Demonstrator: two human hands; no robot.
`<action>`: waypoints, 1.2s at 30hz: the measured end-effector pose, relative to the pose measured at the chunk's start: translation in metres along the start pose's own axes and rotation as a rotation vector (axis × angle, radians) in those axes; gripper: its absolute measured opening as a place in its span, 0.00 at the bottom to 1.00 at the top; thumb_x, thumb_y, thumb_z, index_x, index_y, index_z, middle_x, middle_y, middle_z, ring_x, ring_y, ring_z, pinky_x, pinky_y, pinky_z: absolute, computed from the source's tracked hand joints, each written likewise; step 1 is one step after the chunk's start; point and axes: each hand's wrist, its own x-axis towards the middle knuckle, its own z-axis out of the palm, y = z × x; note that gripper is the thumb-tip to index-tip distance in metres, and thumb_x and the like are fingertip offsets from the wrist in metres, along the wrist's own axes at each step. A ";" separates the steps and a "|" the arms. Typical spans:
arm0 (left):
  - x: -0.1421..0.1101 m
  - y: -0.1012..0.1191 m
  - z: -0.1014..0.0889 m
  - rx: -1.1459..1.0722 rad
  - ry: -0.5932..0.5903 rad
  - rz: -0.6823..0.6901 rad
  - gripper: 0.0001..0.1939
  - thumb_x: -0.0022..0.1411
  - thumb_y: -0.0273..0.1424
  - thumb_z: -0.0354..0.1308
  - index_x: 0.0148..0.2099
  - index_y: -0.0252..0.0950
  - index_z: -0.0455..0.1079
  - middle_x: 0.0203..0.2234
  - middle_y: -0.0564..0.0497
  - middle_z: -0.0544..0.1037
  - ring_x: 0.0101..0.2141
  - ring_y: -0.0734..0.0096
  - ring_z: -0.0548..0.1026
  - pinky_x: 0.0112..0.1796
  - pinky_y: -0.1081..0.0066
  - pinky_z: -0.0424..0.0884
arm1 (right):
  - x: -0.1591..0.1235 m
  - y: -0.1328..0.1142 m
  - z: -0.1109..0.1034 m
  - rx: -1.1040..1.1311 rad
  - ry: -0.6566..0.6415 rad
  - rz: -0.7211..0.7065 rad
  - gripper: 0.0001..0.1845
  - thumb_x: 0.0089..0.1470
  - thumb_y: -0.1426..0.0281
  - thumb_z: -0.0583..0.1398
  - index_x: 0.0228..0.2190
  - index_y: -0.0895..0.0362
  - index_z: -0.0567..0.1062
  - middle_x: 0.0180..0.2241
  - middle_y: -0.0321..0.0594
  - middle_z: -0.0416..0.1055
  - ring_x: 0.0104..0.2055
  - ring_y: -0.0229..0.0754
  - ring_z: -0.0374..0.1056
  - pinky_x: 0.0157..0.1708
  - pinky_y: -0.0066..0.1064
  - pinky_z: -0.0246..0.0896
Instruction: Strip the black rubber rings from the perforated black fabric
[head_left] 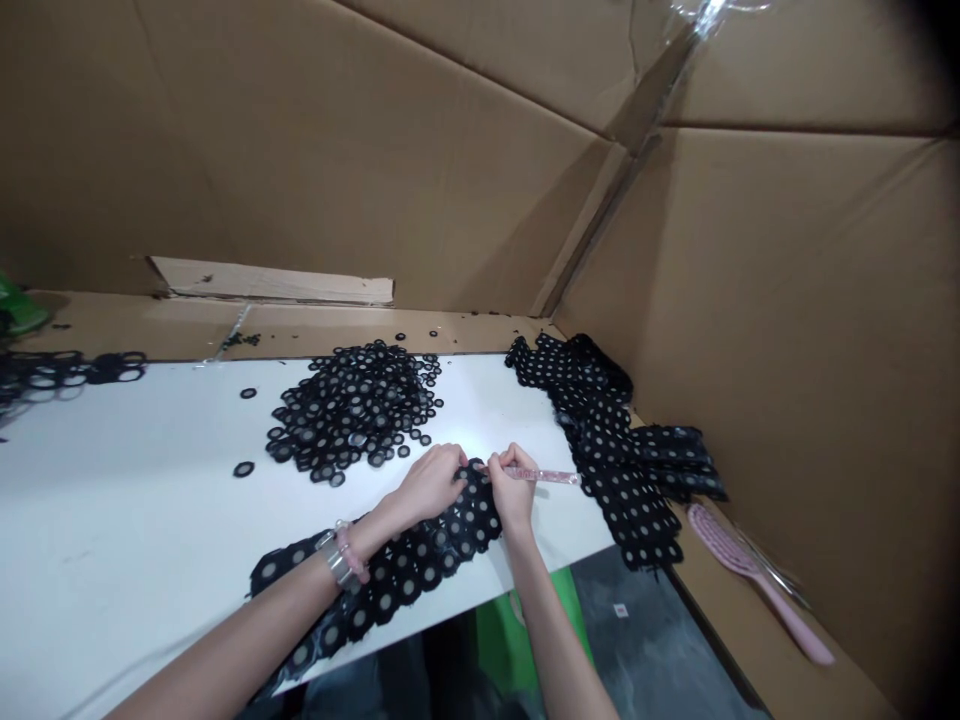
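Note:
A long black strip of joined round pieces with pale centres (409, 565) lies slantwise along the front of the white table. My left hand (433, 482) is closed at the strip's far right end, thumb and fingers pinching its edge. My right hand (514, 487) is closed like a pen grip around a crochet hook (555, 477) with a pink glittery handle. The handle points right, and the hook's tip meets the strip's end between both hands, too small to make out.
Behind my hands is a heap of loose black rings with pale centres (360, 405). Finished-looking dotted black strips (622, 450) are piled at the right edge of the table. A pink hairbrush (750, 570) lies on the cardboard ledge. Cardboard walls (375, 150) enclose the table (112, 520).

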 end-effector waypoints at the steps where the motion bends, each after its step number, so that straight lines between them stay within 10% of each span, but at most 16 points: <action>1: -0.001 0.001 0.000 -0.004 0.004 0.012 0.07 0.52 0.26 0.49 0.36 0.35 0.62 0.33 0.48 0.69 0.38 0.63 0.67 0.38 0.68 0.63 | -0.001 -0.001 0.000 0.004 0.001 -0.002 0.15 0.42 0.73 0.55 0.15 0.54 0.53 0.14 0.25 0.50 0.16 0.32 0.55 0.22 0.25 0.57; 36: 0.005 -0.007 0.009 -0.526 0.152 -0.071 0.11 0.48 0.23 0.52 0.29 0.38 0.51 0.24 0.57 0.70 0.24 0.76 0.67 0.28 0.76 0.63 | -0.002 -0.005 0.005 -0.207 -0.114 -0.081 0.14 0.39 0.75 0.55 0.12 0.54 0.53 0.12 0.25 0.47 0.16 0.32 0.45 0.20 0.27 0.41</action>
